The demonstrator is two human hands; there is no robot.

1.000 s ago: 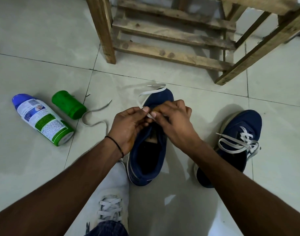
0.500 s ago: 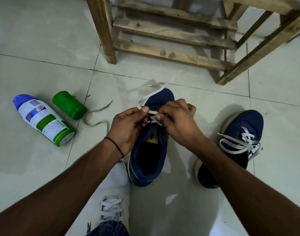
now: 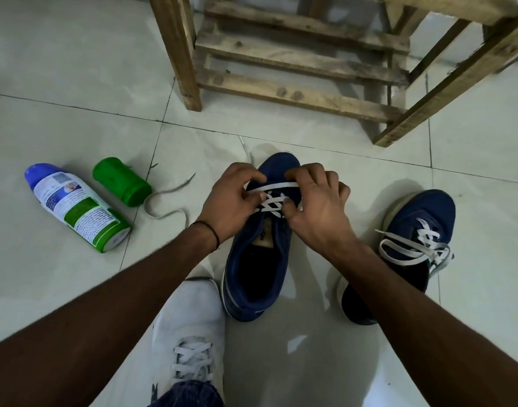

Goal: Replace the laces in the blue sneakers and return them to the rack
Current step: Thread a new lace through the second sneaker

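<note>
A blue sneaker [image 3: 256, 268] stands on the tiled floor in front of me, toe pointing away. A white lace [image 3: 274, 198] crosses its lower eyelets in a few rows. My left hand [image 3: 231, 201] pinches the lace at the shoe's left side, and my right hand [image 3: 316, 207] pinches it at the right side. The second blue sneaker [image 3: 410, 245] lies to the right, fully laced in white with loose loops. The wooden rack [image 3: 296, 69] stands beyond, its slats bare.
An old lace [image 3: 166, 201] lies loose on the floor to the left. Beside it lie a green cap [image 3: 121, 182] and a spray can [image 3: 75, 207] on its side. My foot in a white sneaker [image 3: 190, 333] rests near the blue shoe's heel.
Both hands have spread apart to the shoe's sides, pulling the lace taut. Crossed lace rows now show between them. The loose lace end beyond the toe has shifted left.
</note>
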